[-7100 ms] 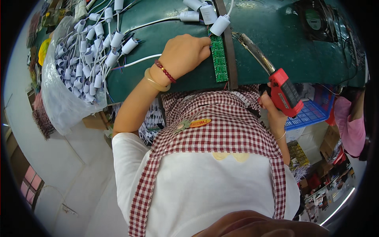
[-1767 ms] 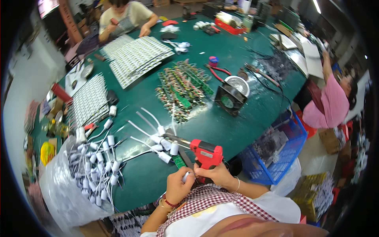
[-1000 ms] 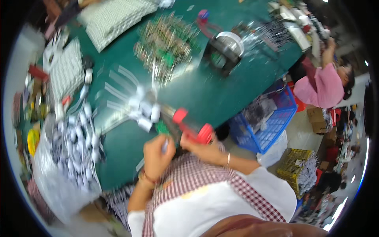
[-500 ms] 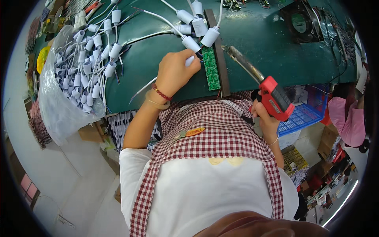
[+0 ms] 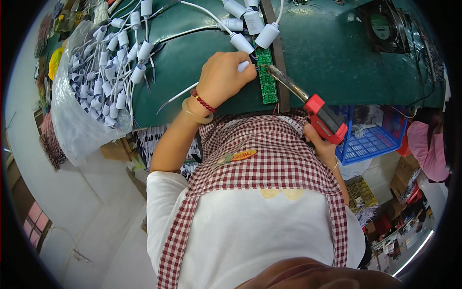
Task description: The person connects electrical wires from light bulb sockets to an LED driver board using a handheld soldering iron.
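Observation:
My left hand (image 5: 225,79) is closed around a white lamp socket (image 5: 243,66), mostly hidden by the fingers. Its white cable trails left over the table, and thin wires reach from it to a green circuit board strip (image 5: 268,86). This strip lies along a dark bar (image 5: 280,62). In my right hand (image 5: 321,144) is the grip of a red and black soldering iron (image 5: 326,118). The iron's tip touches or hovers just over the board, close to the wire ends; I cannot tell which. Several white sockets (image 5: 240,43) lie at the strip's far end.
A clear plastic bag (image 5: 67,137) with many white sockets (image 5: 98,89) fills the left of the green table (image 5: 322,58). At the far right stands a black fan (image 5: 382,29). A blue crate (image 5: 373,142) sits below the table edge on the right.
The soldering iron's tip has come down and left onto or over the board. My left hand stays closed on the socket near the strip. The whole view has shifted slightly.

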`<move>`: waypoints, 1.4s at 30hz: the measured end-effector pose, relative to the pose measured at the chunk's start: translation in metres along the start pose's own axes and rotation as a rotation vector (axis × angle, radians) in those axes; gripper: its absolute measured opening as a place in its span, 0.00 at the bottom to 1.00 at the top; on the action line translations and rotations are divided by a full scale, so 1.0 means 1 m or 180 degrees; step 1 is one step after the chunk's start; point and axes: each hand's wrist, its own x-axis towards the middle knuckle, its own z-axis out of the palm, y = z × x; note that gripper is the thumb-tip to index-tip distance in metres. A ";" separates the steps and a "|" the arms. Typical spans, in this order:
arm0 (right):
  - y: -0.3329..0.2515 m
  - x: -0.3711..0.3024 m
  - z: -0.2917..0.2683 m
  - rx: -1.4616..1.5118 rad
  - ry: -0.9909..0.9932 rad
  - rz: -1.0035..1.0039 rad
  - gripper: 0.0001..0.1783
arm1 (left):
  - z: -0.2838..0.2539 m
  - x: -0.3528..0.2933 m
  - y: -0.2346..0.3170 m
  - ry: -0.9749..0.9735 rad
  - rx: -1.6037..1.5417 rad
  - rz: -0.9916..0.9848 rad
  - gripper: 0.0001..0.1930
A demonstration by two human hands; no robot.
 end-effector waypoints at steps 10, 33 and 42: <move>0.008 0.003 0.000 -0.0459 -0.0055 -0.0272 0.09 | 0.000 0.003 -0.003 -0.0171 -0.0155 0.0007 0.11; 0.006 -0.001 0.002 -0.0614 0.0013 -0.0414 0.06 | -0.002 0.005 -0.001 -0.0282 -0.0093 -0.0112 0.12; -0.002 -0.004 0.000 0.0198 0.0273 -0.0005 0.04 | 0.000 0.004 0.000 -0.0202 0.0045 -0.0046 0.12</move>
